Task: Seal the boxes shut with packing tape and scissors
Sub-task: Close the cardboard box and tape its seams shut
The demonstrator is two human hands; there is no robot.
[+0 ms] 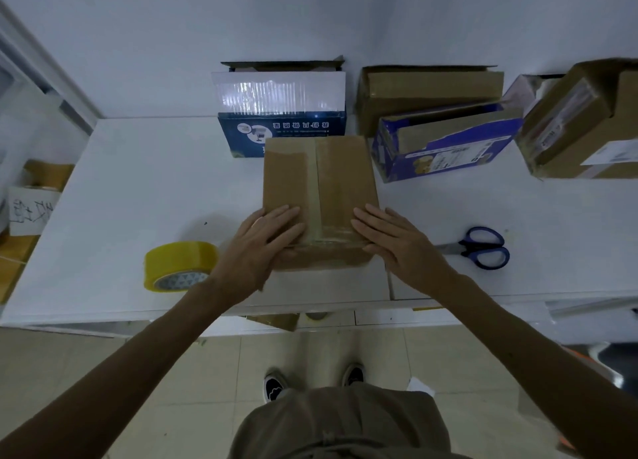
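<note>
On the far left, beyond the edge of the white table (pixel 138 182), stacked cartons (pixel 32 196), one with scrawled black writing. Nearer the front edge, a yellow roll of packing tape (pixel 177 264) lying tilted on the tabletop, just left of the left forearm. At the middle, a brown cardboard box (pixel 319 186) flat on the table near its front edge, flaps closed, a strip of clear tape down the centre seam and more tape across the near end. Left hand (pixel 264 243) flat on the box's near left corner, fingers extended and pressing, gripping nothing. Right hand (pixel 392 239) likewise spread flat on the near right corner, fingers straight, palm partly off the box's side, grasping nothing. Behind the box, against the wall, a blue printed box (pixel 279 127) with its white lid flap raised. Right of that, an open brown carton (pixel 428 92) and, in front of it, a purple-blue box (pixel 445 148), open-topped. Right of the right hand, blue-handled scissors (pixel 481 247) lying closed on the table, apart from the hand. At the far right, another brown carton (pixel 583 120) tilted, with labels on it.
</note>
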